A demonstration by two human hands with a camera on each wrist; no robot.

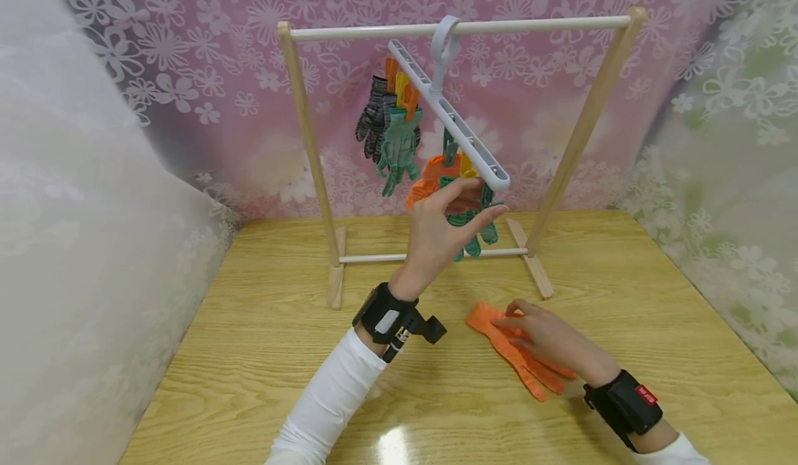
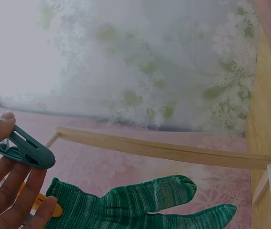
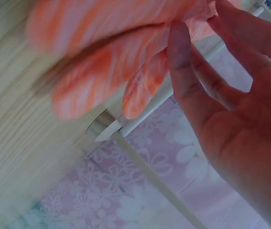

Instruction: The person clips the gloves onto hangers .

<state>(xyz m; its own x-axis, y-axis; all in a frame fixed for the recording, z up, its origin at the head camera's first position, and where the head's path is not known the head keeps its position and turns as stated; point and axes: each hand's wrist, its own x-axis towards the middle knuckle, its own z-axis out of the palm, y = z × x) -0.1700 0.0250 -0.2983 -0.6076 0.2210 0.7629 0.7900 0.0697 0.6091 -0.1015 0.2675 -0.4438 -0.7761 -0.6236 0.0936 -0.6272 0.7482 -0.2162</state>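
In the head view my left hand (image 1: 436,233) is raised to the near end of the grey clip hanger (image 1: 464,132). It pinches a dark green clothespin (image 2: 33,150), thumb above and fingers below in the left wrist view. Close beside it, a green glove (image 2: 145,195) hangs from a yellow clothespin (image 2: 54,207). Down on the table, my right hand (image 1: 551,337) has its fingertips at the cuff part of an orange glove (image 1: 524,361), apparently pinching the fabric. The right wrist view shows this glove's striped fingers (image 3: 102,71), somewhat blurred.
The hanger hooks over the top rod of a wooden rack (image 1: 368,33). On its far side hang a grey-black glove (image 1: 372,118) and a light green glove (image 1: 399,146); another orange glove (image 1: 424,184) hangs behind my left hand. A wooden table (image 1: 262,368) lies beneath, with patterned curtains around.
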